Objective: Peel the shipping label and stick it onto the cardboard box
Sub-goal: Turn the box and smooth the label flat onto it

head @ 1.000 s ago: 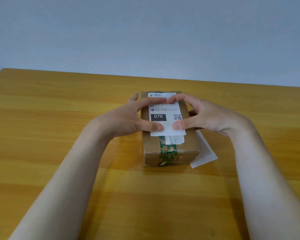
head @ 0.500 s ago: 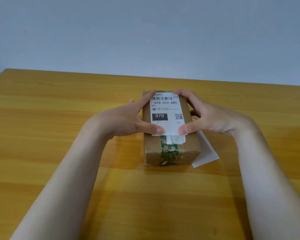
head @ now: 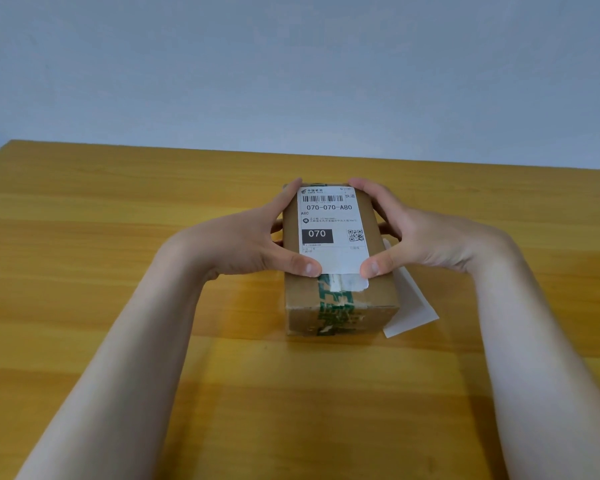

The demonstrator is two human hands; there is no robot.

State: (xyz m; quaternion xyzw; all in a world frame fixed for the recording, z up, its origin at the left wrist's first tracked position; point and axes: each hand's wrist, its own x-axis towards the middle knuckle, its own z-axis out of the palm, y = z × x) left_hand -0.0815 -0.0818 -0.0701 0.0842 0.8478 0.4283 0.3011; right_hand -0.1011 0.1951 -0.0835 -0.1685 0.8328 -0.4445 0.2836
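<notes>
1. Cardboard box (head: 340, 299): brown, oblong, long axis running from 6 to 12 o'clock, resting on the table a little past mid-depth. Green printed tape (head: 336, 304) runs along the centre of the top and down the near end face.
2. Shipping label (head: 329, 230): white, lying flat on the box top, covering the far and middle portion. Print includes a barcode, "070-070-A80", a black block reading "070" and a QR code. Its near edge overlaps an older white label remnant (head: 349, 282) stuck on the tape.
3. Left hand (head: 243, 244): at the box's 9 o'clock side. Thumb tip pressed on the label's near-left corner; forefinger laid along the left edge up to the far-left corner. Remaining fingers lie against the box side. Hand spread, pressing flat, nothing pinched.
4. Right hand (head: 426, 237): at the box's 3 o'clock side, mirroring the left. Thumb tip on the near-right corner; forefinger reaching the far-right corner. Spread and pressing, nothing gripped.
5. Backing sheet (head: 409, 306): white paper, lying on the table against the box's right side, its corner showing toward 4 o'clock.
6. Table (head: 118, 237): yellow-orange wood, plank grain running side to side.
7. Wall (head: 291, 64): plain pale blue-grey, at 12 o'clock behind the table.
</notes>
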